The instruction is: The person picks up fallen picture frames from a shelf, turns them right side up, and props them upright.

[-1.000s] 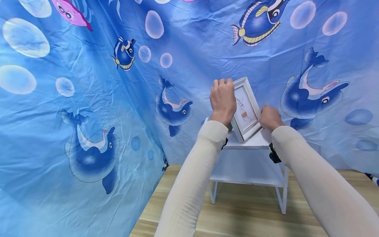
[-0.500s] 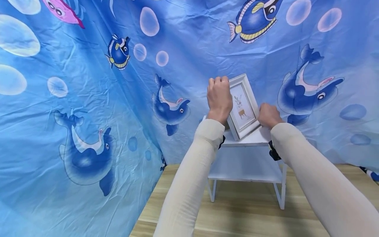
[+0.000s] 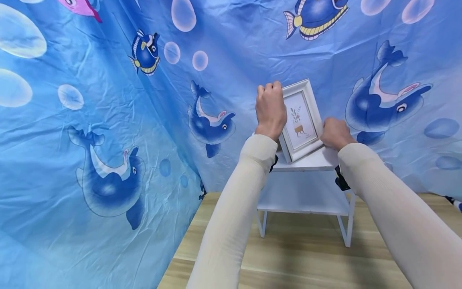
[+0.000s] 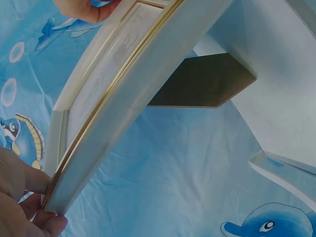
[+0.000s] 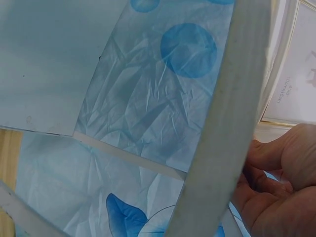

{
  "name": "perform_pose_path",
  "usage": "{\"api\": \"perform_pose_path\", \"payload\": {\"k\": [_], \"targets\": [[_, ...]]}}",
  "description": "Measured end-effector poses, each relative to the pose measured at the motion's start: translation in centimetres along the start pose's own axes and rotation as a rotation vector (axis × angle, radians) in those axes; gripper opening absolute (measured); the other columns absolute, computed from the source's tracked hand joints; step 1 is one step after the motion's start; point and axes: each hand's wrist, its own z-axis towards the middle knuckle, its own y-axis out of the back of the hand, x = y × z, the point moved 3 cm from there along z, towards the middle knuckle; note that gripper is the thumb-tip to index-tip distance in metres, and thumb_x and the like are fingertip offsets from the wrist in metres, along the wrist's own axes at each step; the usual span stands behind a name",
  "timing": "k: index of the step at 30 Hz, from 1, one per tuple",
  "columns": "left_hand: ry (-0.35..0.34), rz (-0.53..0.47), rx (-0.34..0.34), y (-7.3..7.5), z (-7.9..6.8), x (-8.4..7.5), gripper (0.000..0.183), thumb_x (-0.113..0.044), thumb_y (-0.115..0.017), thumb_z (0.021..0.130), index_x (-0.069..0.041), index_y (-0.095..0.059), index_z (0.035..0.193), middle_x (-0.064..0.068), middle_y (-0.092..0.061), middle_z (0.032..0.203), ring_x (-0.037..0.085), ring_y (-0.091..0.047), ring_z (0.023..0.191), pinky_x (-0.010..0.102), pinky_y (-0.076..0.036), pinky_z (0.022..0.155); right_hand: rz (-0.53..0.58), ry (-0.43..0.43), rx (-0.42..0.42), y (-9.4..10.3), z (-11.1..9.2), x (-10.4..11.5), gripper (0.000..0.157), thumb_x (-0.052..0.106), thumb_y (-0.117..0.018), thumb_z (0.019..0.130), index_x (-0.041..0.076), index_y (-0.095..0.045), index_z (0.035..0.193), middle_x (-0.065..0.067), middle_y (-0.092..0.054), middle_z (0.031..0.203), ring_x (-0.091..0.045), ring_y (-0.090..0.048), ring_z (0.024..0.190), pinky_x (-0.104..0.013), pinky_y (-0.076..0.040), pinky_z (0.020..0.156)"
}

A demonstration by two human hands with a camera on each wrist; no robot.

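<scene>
A white picture frame [image 3: 301,117] with a thin gold inner line and a small plant drawing stands tilted over the top of a white side table [image 3: 317,158]. My left hand [image 3: 270,110] grips its upper left corner, fingers over the top; in the left wrist view thumb and fingers pinch that corner. At the frame's lower right edge, my right hand [image 3: 338,133] holds on with curled fingers. Its thumb lies against the frame's border in the right wrist view. Behind the frame, a dark backing stand [image 4: 205,81] juts out towards the table.
The side table has a lower shelf [image 3: 303,192] and white metal legs [image 3: 348,224] on a wood-patterned floor [image 3: 303,261]. A blue curtain [image 3: 231,48] printed with dolphins, fish and bubbles hangs behind the table and along the left.
The frame has turned slightly, its face now more towards the head camera and its lower corner a little further left over the table. Both hands keep their hold. The head view has shifted slightly.
</scene>
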Motion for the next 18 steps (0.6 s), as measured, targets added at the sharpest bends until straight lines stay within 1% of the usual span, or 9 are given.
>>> {"api": "perform_pose_path", "payload": {"k": [4,6,13,15,18], "targets": [[0.005,-0.020,0.004,-0.11,0.15,0.04,0.028,-0.003,-0.054,0.098,-0.008,-0.063,0.124,0.007,-0.066,0.124,0.023,-0.053,0.111,0.025,-0.049,0.091,-0.009,-0.014,0.007,0.09,-0.03,0.05,0.024,-0.004,-0.050,0.086,-0.015,-0.053,0.107,-0.036,-0.057,0.105,-0.045,-0.056,0.093,-0.057,-0.050,0.081],[0.005,-0.027,0.006,-0.13,0.26,-0.02,0.028,-0.003,-0.054,0.098,-0.008,-0.062,0.125,0.007,-0.065,0.124,0.023,-0.053,0.111,0.025,-0.049,0.090,-0.007,-0.015,0.001,0.23,-0.06,0.00,0.024,-0.004,-0.050,0.086,-0.015,-0.053,0.107,-0.036,-0.057,0.105,-0.044,-0.056,0.092,-0.057,-0.050,0.081],[0.012,-0.054,0.007,-0.37,0.22,0.40,0.028,0.001,-0.055,0.096,-0.009,-0.064,0.120,0.006,-0.066,0.121,0.023,-0.052,0.111,0.024,-0.049,0.090,-0.010,0.031,-0.013,0.22,-0.29,-0.02,0.019,-0.003,-0.053,0.082,-0.012,-0.055,0.099,-0.032,-0.060,0.098,-0.042,-0.055,0.086,-0.055,-0.048,0.078],[0.018,-0.076,0.004,-0.44,0.18,0.58,0.029,0.002,-0.054,0.096,-0.009,-0.064,0.121,0.006,-0.065,0.121,0.023,-0.052,0.111,0.024,-0.049,0.089,-0.009,0.026,-0.008,0.15,-0.38,0.05,0.019,-0.003,-0.053,0.083,-0.012,-0.055,0.100,-0.032,-0.060,0.099,-0.042,-0.055,0.087,-0.056,-0.048,0.079],[0.020,-0.107,-0.004,-0.57,0.19,0.76,0.031,0.003,-0.053,0.097,-0.010,-0.064,0.123,0.006,-0.065,0.122,0.022,-0.051,0.111,0.024,-0.050,0.088,-0.003,0.009,-0.005,0.10,-0.45,0.06,0.024,-0.003,-0.053,0.084,-0.012,-0.055,0.106,-0.033,-0.060,0.104,-0.042,-0.056,0.089,-0.056,-0.049,0.081]]}}
